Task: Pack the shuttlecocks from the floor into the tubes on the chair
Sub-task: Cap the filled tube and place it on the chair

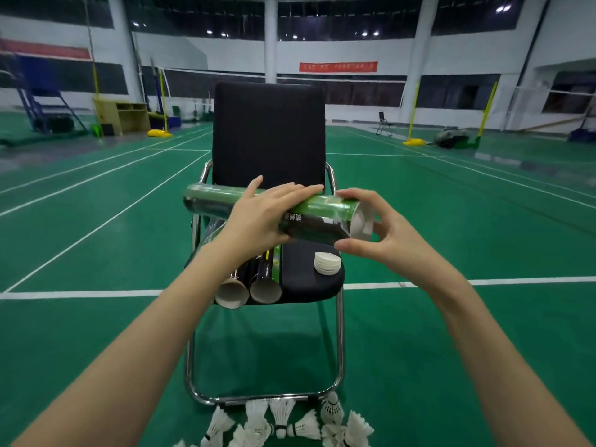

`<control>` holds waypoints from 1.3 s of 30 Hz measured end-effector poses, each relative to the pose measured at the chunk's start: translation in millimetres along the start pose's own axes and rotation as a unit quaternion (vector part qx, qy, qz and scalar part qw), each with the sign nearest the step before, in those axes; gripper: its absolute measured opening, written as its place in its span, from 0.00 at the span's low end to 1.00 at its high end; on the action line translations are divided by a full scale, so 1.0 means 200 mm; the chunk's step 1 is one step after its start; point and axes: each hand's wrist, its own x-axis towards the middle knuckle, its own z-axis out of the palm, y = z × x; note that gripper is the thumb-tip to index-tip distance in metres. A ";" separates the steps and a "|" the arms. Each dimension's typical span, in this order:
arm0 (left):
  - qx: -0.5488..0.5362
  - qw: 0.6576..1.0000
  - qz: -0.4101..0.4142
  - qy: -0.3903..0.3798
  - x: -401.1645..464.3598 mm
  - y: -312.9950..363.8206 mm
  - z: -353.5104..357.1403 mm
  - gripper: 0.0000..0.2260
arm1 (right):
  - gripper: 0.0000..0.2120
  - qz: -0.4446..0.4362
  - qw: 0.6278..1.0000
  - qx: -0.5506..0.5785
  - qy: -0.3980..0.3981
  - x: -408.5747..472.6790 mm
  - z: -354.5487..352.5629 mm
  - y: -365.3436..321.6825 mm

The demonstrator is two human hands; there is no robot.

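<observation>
1. A green badminton court with white lines is stretching out around a black padded chair on a chrome frame.
2. The left hand is gripping a green-and-black tube, fingers wrapped over its top, holding it level above the seat.
3. The right hand is working at the tube's open right end – its fingers are curled around the rim, apparently pinching something white there, though whether a cap or a shuttlecock I cannot tell.
4. Two more tubes are lying on the seat, their cardboard mouths open and facing the camera – both look empty from here.
5. A stack of white round caps is sitting on the seat's right side.
6. A cluster of feathered shuttlecocks is lying on the floor at the chair's foot, so most of the packing seems left to do.
7. The tubes look glossy and stiff; the feathers, light and easily crushed.
</observation>
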 end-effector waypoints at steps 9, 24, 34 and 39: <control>-0.120 0.984 -0.115 -0.059 0.07 -0.05 0.44 0.43 | 0.28 -0.019 0.986 -0.031 0.160 0.04 0.19 0.34; -0.039 0.938 -0.178 -0.294 -0.33 -0.22 0.49 0.40 | 0.29 -0.011 0.963 -0.214 0.164 0.20 0.63 0.87; -0.047 0.936 -0.155 -0.312 -0.41 -0.26 0.55 0.44 | 0.36 -0.071 0.934 -0.337 0.092 0.20 0.73 1.01; -0.021 0.952 -0.157 -0.261 -0.45 -0.26 0.52 0.44 | 0.44 -0.071 0.947 -0.307 0.067 0.16 0.71 0.99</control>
